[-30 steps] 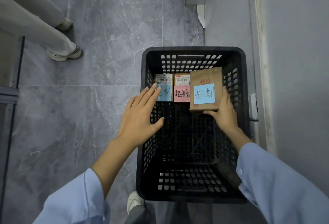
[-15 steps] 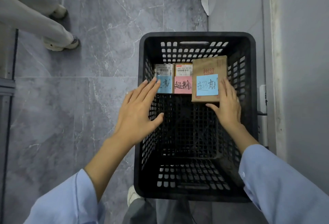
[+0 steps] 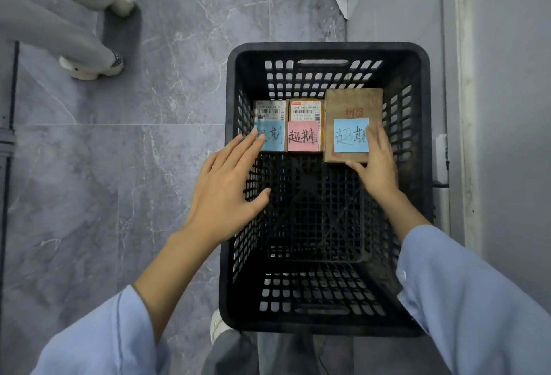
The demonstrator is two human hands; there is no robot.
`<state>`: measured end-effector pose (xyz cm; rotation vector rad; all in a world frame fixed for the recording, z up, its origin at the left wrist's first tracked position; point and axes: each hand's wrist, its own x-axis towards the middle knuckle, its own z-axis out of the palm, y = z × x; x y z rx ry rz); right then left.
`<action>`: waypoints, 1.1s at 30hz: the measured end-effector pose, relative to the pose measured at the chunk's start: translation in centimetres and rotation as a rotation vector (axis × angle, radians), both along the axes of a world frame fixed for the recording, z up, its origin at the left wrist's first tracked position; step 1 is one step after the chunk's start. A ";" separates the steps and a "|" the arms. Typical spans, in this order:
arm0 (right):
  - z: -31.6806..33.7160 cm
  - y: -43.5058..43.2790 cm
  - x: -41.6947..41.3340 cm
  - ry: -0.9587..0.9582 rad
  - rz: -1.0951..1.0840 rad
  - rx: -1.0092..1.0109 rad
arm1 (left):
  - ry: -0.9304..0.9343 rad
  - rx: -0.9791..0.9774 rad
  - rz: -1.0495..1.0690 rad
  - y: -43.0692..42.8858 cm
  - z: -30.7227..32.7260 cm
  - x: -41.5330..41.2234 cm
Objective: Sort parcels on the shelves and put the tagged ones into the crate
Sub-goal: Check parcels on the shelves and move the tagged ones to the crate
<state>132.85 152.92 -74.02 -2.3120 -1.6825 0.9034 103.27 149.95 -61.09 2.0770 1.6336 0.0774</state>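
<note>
A black plastic crate (image 3: 328, 52) stands on the floor in front of me. Against its far wall sit two small parcels, one with a blue tag (image 3: 272, 136) and one with a pink tag (image 3: 302, 136). Right of them is a larger brown parcel (image 3: 353, 103) bearing a blue tag. My right hand (image 3: 377, 165) rests on this brown parcel, fingers straight across its top right part and thumb against its near edge. My left hand (image 3: 226, 186) hovers flat over the crate's left rim, fingertips near the blue-tagged small parcel, holding nothing.
Grey marble floor tiles (image 3: 119, 195) spread to the left. Another person's legs and white shoes (image 3: 89, 67) stand at the upper left. A pale wall (image 3: 512, 106) with a socket runs close along the crate's right side. My own shoe (image 3: 217, 324) shows by the crate's near edge.
The brown parcel has sunk lower into the crate beside the pink-tagged one. My right fingers moved from its side onto its top. My left hand stayed over the left rim.
</note>
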 end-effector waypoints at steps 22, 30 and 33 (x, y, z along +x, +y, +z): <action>18.7 3.3 -15.2 -0.085 0.592 0.176 | 0.079 0.135 0.393 -4.5 11.2 -10.3; 31.3 0.2 -35.4 -0.044 1.052 0.388 | 0.215 0.239 0.725 -12.6 20.9 -23.1; 36.4 -3.3 -43.7 -0.026 1.208 0.468 | 0.258 0.285 0.872 -17.8 25.5 -28.5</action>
